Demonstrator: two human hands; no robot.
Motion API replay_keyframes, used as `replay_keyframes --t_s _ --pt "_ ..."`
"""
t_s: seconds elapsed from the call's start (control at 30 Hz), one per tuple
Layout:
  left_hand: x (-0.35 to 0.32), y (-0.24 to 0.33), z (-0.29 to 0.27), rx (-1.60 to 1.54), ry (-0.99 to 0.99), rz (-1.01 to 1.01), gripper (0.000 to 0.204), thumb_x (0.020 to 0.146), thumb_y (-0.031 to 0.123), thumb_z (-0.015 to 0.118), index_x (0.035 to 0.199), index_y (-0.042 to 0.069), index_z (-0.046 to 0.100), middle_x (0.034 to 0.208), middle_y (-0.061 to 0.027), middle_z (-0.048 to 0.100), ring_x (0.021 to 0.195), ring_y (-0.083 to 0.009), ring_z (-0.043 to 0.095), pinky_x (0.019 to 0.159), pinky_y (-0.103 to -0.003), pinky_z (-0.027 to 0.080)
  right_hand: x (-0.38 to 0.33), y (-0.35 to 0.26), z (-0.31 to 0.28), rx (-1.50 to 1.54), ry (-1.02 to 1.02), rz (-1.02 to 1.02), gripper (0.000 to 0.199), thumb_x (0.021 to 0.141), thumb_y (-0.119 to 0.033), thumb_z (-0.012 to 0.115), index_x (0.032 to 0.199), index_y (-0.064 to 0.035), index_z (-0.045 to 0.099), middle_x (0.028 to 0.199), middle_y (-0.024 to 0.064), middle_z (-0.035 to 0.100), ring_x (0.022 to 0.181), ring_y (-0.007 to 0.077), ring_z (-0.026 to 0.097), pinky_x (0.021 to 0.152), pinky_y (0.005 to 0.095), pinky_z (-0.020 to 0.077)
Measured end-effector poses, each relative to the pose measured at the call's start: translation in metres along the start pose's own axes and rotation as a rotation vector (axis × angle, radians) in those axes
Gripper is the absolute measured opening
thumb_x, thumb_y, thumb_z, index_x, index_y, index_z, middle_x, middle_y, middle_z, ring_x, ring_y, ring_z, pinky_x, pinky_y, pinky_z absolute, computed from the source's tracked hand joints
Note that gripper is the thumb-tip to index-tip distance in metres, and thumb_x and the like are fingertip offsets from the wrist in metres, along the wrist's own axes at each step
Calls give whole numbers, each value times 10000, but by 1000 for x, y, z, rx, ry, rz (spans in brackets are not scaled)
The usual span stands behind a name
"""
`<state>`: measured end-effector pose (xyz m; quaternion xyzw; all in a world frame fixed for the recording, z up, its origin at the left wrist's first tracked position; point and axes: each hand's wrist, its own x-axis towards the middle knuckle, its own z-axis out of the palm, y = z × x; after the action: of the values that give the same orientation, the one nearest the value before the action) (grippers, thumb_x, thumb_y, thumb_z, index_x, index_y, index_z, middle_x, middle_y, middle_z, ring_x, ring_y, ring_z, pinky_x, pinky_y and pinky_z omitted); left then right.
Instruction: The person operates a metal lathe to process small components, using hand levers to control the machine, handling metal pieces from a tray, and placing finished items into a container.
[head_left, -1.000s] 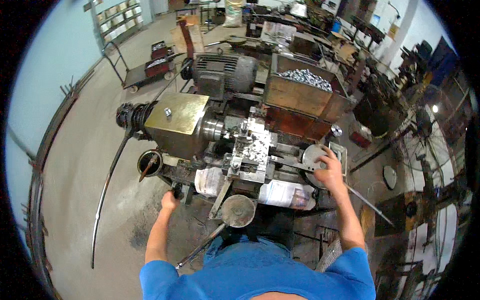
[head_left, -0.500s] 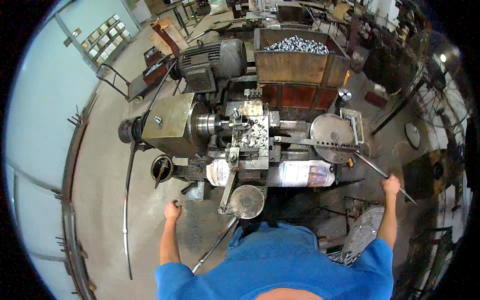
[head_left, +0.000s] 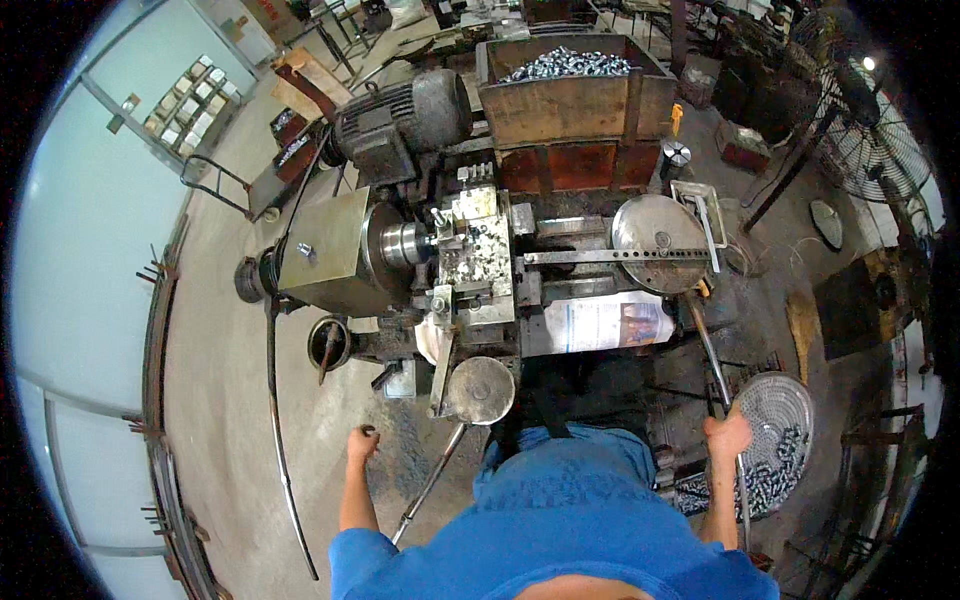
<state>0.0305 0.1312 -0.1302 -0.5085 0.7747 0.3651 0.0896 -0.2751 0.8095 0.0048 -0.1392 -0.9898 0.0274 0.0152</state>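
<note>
My right hand (head_left: 728,432) is wrapped round a long metal lever (head_left: 708,345), which slants down from a round steel disc (head_left: 655,240) on the machine's right. A perforated flat bar (head_left: 590,257) links that disc toward the lathe's grimy, chip-strewn tool slide (head_left: 475,255). Left of the slide sits the shiny spindle nose (head_left: 402,243). My left hand (head_left: 362,442) hangs in the air left of a smaller disc (head_left: 481,391), its fingers curled in; whether a small part is in them I cannot make out. A second lever (head_left: 432,487) runs down from the smaller disc, apart from that hand.
A round basket (head_left: 775,400) of small metal parts is beside my right arm. Behind the lathe stands a large bin (head_left: 570,110) heaped with shiny parts. A motor (head_left: 405,120) sits at back left, a fan (head_left: 870,150) at far right. A pot (head_left: 329,343) hangs at the machine's left.
My right hand has pulled the long lever inward and nearer to me. The tool slide has shifted left, closer to the spindle nose. The view has turned a little; the basket shows more.
</note>
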Motion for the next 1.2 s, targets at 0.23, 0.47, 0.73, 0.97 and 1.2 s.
replay_keyframes --t_s 0.23,0.47,0.73,0.97,1.2 --pt "32 75 1 23 78 110 340 728 141 588 1026 -22 585 738 -182 641 585 -236 632 595 -331 500 4 -9 -11 43 -33 23 420 584 -303 566 921 -53 559 695 233 589 665 409 577 612 496 446" --pt "36 133 -14 524 258 375 447 746 288 626 1137 87 543 958 -156 622 870 -344 591 726 -411 482 136 61 16 -219 203 -237 435 645 -294 603 1020 -75 575 964 157 580 829 325 581 662 417 474" --pt "100 79 82 651 630 112 378 800 415 550 863 47 601 773 -177 627 744 -355 619 653 -429 500 236 -21 -23 -244 164 -63 590 619 -233 618 1183 -114 489 1168 131 513 1101 309 449 958 493 299" --pt "76 116 38 649 180 263 406 763 432 584 935 65 555 863 -167 631 811 -325 618 690 -414 495 188 -117 -83 245 403 -519 512 548 -184 647 1030 -27 577 1087 168 547 1046 335 474 922 411 358" --pt "39 122 -29 517 194 309 374 743 390 622 985 107 596 838 -134 641 788 -300 618 667 -408 485 89 -329 -147 727 258 -1272 453 501 -197 649 923 -35 614 902 157 595 921 325 525 834 420 408"
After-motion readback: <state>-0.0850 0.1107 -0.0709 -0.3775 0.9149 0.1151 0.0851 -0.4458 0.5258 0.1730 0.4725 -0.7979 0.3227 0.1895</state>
